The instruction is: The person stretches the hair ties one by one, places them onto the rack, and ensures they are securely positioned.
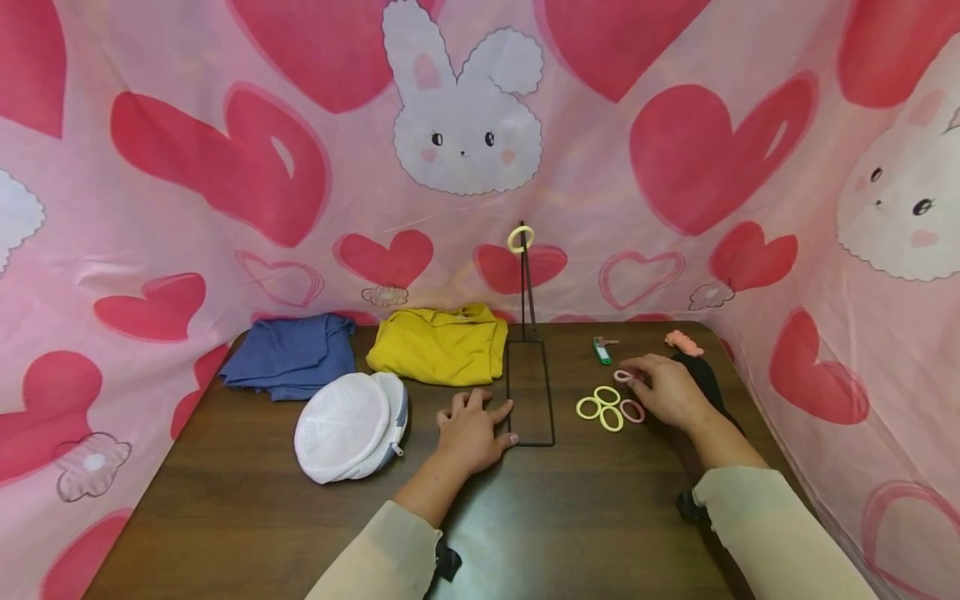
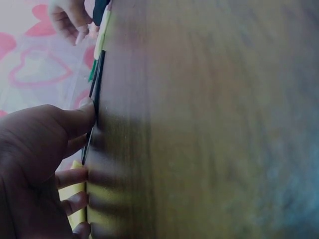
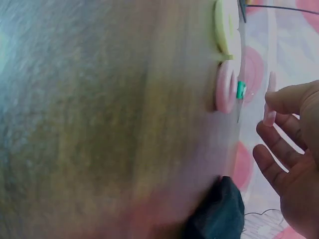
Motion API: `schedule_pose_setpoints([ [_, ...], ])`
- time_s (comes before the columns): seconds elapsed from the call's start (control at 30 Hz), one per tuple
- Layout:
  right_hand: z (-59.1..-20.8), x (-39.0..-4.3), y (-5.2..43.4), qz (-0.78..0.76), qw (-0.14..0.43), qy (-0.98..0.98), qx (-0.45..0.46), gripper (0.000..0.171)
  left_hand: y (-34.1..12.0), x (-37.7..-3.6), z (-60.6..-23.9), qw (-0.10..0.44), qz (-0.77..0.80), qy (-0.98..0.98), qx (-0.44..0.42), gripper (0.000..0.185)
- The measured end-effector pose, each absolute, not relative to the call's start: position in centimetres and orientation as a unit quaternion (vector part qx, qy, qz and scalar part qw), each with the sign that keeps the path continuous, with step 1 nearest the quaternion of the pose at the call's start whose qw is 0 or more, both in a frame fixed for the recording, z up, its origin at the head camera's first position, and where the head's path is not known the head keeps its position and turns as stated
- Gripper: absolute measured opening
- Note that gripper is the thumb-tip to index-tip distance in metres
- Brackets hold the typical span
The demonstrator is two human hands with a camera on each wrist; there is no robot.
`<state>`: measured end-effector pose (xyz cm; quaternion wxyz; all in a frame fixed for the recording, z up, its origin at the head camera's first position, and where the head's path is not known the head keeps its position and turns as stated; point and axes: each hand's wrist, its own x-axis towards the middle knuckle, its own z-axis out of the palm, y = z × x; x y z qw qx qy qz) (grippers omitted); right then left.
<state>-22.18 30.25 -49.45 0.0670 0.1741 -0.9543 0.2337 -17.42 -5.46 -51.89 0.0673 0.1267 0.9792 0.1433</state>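
Pink hair tie [image 1: 623, 376], judged light, soft and stretchy, is pinched at its rim by right hand [image 1: 667, 392], beside wire stand [image 1: 529, 392]; left hand [image 1: 472, 433] is pressed flat on stand's base, fingers straight.

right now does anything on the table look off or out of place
Nothing stands out. The stand is upright with one yellow ring on top, the loose rings lie flat, and the folded clothes are tidy.

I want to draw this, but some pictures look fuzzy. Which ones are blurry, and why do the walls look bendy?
Head view: sharp, but the wide lens bows the pink cloth and the table edges; soft, even light. Left wrist view: left hand fairly clear, the wood smeared and out of focus. Right wrist view: table blurred, pink ring and right hand soft.
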Motion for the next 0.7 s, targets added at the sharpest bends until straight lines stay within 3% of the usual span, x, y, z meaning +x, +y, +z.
schedule_pose_setpoints([
  [0.7,-46.2,-21.5,27.8,0.254,0.196,-0.917,0.238,0.017,-5.5,-17.3,-51.6,0.071,0.148,0.978,0.130,0.062],
])
